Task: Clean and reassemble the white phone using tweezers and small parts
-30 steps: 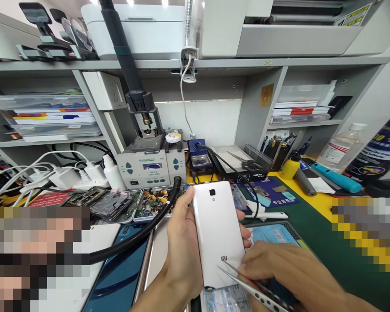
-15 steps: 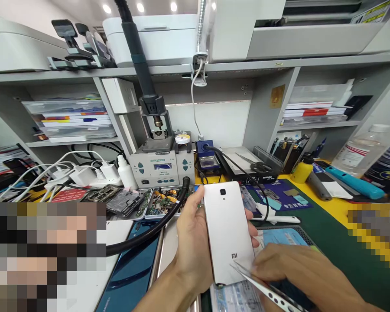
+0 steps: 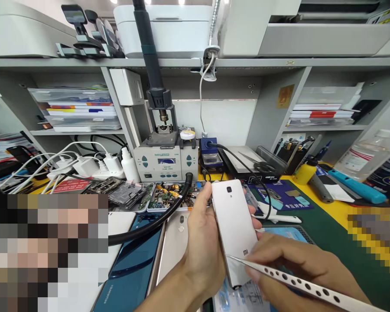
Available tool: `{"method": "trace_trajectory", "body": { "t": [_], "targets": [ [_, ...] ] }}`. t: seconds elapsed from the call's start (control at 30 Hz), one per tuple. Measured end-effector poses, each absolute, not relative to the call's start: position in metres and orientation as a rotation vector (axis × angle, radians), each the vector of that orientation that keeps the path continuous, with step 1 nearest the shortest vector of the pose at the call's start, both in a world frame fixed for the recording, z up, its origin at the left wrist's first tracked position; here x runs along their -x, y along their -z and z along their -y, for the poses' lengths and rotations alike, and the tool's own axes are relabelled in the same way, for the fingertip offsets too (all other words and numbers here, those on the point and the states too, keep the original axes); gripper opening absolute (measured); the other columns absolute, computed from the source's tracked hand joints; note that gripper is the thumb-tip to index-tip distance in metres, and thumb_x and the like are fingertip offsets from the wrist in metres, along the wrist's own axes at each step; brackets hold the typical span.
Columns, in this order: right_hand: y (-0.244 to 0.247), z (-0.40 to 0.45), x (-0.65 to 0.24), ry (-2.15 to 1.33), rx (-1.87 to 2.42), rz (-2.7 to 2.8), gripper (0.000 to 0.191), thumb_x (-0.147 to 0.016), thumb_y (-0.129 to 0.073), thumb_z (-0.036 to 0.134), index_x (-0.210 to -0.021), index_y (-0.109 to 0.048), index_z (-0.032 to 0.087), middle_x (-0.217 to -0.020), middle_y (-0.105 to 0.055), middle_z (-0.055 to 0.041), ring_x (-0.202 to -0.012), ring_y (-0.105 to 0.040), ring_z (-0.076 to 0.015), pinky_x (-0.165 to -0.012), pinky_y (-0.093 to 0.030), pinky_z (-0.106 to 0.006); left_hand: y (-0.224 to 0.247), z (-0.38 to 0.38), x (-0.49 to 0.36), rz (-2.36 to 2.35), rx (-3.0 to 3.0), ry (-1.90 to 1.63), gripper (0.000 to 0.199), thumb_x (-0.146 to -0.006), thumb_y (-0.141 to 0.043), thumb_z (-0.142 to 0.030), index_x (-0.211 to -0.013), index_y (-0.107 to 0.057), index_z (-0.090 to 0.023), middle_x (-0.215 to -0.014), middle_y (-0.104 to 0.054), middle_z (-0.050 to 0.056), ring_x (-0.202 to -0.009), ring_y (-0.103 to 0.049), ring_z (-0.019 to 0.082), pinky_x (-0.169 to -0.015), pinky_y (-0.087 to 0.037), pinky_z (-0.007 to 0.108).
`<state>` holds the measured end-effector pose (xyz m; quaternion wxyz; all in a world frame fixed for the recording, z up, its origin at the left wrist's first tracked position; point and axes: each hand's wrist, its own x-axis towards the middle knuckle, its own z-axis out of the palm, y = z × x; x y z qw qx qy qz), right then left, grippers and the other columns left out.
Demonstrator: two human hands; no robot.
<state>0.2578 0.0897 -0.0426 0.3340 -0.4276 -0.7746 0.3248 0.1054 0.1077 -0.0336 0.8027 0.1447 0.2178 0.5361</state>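
Note:
A white smartphone (image 3: 237,225) with an MI logo lies back side up in my left hand (image 3: 203,242), whose thumb presses along its left edge while the fingertips show past the right edge. My right hand (image 3: 302,264) pinches metal tweezers (image 3: 289,277) with a row of holes in the arm. The tweezer tip touches the phone's back near its lower left edge, beside the logo. At the phone's lower corner a small dark spot shows. Under the phone lies a clear printed plastic packet (image 3: 225,299).
A blue phone (image 3: 130,268) and a pale gold phone (image 3: 175,238) lie to the left, crossed by a thick black hose (image 3: 149,234). Trays of circuit boards (image 3: 164,197) and a hot-air station (image 3: 164,160) stand behind. Right are a yellow bottle (image 3: 303,171) and the green mat (image 3: 331,234).
The tweezers have moved from below the logo to the phone's lower left edge, and their points are now together. The phone is tilted a little more. The whole view has shifted slightly.

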Motion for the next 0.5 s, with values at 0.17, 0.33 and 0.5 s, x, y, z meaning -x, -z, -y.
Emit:
{"method": "trace_trajectory", "body": {
  "t": [0.17,0.33,0.5],
  "targets": [
    [0.0408,-0.091,-0.2525,-0.911,1.158,1.962,0.012,-0.076,-0.064,0.018,-0.073,-0.07,0.027,-0.068,-0.07,0.0051,-0.057,-0.064,-0.0107,-0.051,-0.048,-0.013,0.0365,-0.1068,-0.1064,-0.478,-0.336,-1.172,0.079,-0.082,-0.039,-0.073,-0.113,-0.069,-0.006,-0.078,-0.066,0.012,-0.067,-0.059,0.021,-0.063,-0.042,0.029],
    [0.042,-0.0892,-0.253,-0.95,1.184,1.918,0.011,-0.077,-0.064,0.019,-0.073,-0.07,0.027,-0.067,-0.069,0.0054,-0.057,-0.063,-0.0102,-0.052,-0.047,-0.012,0.0372,-0.1065,-0.1069,-0.474,-0.349,-1.182,0.078,-0.083,-0.039,-0.072,-0.116,-0.067,-0.006,-0.09,-0.067,0.015,-0.074,-0.062,0.024,-0.073,-0.045,0.034],
    [0.0426,-0.0875,-0.255,-0.981,1.209,1.928,0.013,-0.077,-0.061,0.018,-0.074,-0.07,0.027,-0.068,-0.069,0.0054,-0.059,-0.064,-0.0101,-0.053,-0.047,-0.012,0.0353,-0.1065,-0.107,-0.48,-0.334,-1.184,0.079,-0.083,-0.039,-0.072,-0.117,-0.066,-0.006,-0.091,-0.067,0.016,-0.077,-0.063,0.025,-0.074,-0.047,0.034]
  ]
}}
